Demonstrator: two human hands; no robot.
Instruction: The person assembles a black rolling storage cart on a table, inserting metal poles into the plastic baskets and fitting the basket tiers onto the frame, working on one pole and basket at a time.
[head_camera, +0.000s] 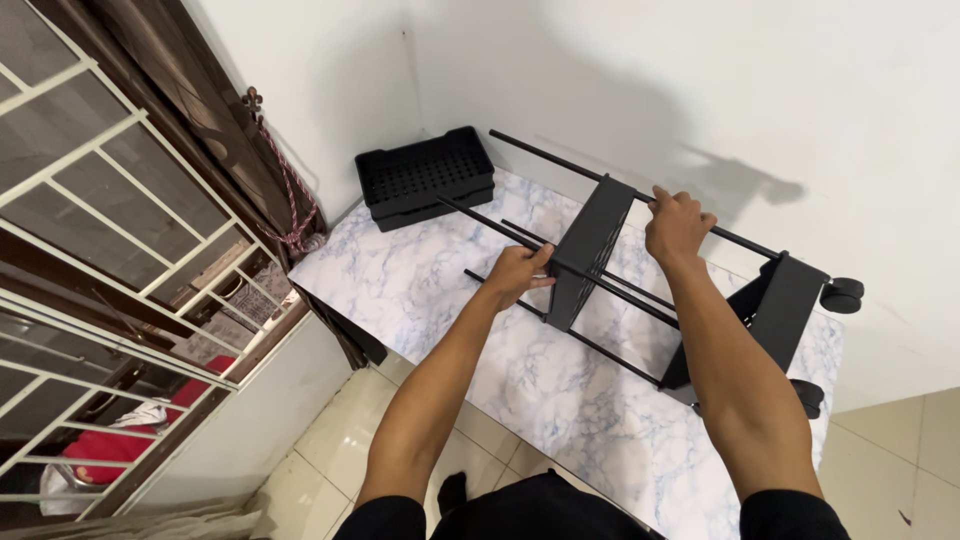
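A black metal cart frame (640, 290) lies on its side on a marble-patterned table (420, 280). It has long thin rods, a middle shelf tray (590, 250) and an end tray (785, 310) with castor wheels (842, 295). My left hand (515, 272) grips a lower rod just left of the middle tray. My right hand (676, 225) is closed around the top rod to the right of that tray. Both forearms reach in from the bottom of the view.
Two stacked black perforated trays (425, 175) sit at the table's far corner by the white wall. A barred window (110, 250) with a hanging rope (290, 200) is on the left. Beige floor tiles (310, 460) lie below the table's edge.
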